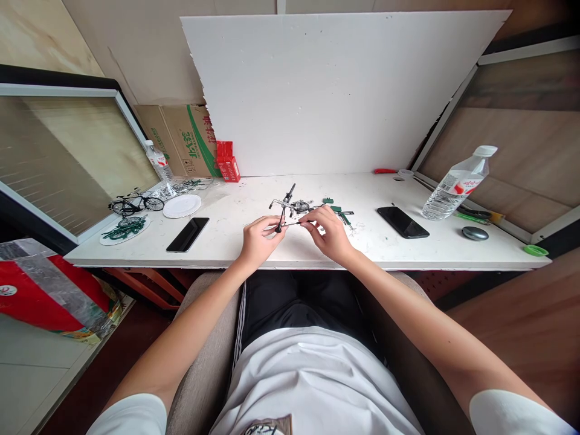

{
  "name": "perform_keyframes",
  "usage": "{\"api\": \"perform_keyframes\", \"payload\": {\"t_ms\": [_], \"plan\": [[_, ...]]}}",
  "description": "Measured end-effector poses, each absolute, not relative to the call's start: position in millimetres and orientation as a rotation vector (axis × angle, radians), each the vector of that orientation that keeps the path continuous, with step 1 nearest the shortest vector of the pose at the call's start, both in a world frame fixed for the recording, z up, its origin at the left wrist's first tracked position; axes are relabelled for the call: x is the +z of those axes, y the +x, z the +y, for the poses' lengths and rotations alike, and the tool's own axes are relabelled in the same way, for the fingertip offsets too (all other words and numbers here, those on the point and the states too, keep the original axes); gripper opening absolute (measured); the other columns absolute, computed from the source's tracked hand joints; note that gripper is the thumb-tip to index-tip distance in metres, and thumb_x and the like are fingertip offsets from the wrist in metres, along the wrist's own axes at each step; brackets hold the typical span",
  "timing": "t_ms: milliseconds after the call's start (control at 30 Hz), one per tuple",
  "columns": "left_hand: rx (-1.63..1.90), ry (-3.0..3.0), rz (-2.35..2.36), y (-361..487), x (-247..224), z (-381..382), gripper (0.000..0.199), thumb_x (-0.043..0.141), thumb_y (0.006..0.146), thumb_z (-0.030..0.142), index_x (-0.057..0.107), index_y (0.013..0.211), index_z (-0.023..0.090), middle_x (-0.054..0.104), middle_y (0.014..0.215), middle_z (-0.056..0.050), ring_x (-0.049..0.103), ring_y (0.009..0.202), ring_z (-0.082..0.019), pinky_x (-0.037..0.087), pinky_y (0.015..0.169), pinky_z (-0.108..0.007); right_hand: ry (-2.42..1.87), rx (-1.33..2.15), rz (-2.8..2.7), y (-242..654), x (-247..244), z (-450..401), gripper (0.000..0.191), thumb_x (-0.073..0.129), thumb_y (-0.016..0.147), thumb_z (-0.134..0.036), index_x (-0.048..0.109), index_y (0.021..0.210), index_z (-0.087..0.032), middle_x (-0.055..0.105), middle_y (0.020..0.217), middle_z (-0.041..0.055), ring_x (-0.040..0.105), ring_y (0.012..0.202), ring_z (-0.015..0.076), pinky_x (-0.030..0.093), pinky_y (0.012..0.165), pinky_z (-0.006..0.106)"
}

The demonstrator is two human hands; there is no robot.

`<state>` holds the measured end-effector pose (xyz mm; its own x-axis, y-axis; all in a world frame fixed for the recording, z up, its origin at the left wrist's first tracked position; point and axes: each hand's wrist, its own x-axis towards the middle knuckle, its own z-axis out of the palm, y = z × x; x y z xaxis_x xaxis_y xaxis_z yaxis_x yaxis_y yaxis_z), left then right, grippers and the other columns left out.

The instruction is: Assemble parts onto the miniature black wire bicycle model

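Observation:
In the head view, my left hand [258,243] is closed with its fingertips on a dark miniature bicycle frame [283,217], which is tilted upward just above the table. My right hand [330,234] pinches a thin dark rod like a small screwdriver [293,223]. Its end points left toward the lower part of the frame; whether they touch is too small to tell. Just beyond my fingers lie silver and black bicycle parts [301,206], with several green pieces [336,209] to their right, partly hidden by my right hand.
On the white table [235,241], a miniature bicycle [136,203], a white plate [182,206] and a phone [188,234] lie left. Another phone [403,222], a water bottle [457,184] and a grey oval object [475,233] are right. A white board [335,90] stands behind.

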<state>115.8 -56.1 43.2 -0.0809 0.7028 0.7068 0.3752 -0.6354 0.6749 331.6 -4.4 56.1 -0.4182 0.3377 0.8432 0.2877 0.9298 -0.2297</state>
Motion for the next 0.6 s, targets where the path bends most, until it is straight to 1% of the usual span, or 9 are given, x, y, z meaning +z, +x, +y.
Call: {"api": "perform_keyframes", "payload": {"t_ms": [300, 600], "plan": [[1.767, 1.931, 1.194, 115.3, 43.8, -56.6, 0.021, 0.078, 0.089, 0.031, 0.081, 0.104, 0.016, 0.08, 0.114, -0.012, 0.079, 0.106, -0.025, 0.071, 0.09, -0.039, -0.447, 0.05, -2.034, 331.2, 56.2, -5.3, 0.008, 0.059, 0.108, -0.023, 0.066, 0.108, -0.025, 0.075, 0.095, 0.0057, 0.063, 0.087, 0.0233, 0.048, 0.084, 0.043], [1.752, 1.931, 1.201, 115.2, 45.0, -57.3, 0.02, 0.079, 0.089, 0.029, 0.081, 0.104, 0.016, 0.08, 0.114, -0.012, 0.078, 0.106, -0.024, 0.071, 0.09, -0.039, -0.469, 0.059, -2.049, 330.8, 54.0, -4.7, 0.01, 0.056, 0.109, -0.027, 0.066, 0.107, -0.025, 0.075, 0.095, 0.0055, 0.063, 0.086, 0.0234, 0.048, 0.085, 0.043]]}}
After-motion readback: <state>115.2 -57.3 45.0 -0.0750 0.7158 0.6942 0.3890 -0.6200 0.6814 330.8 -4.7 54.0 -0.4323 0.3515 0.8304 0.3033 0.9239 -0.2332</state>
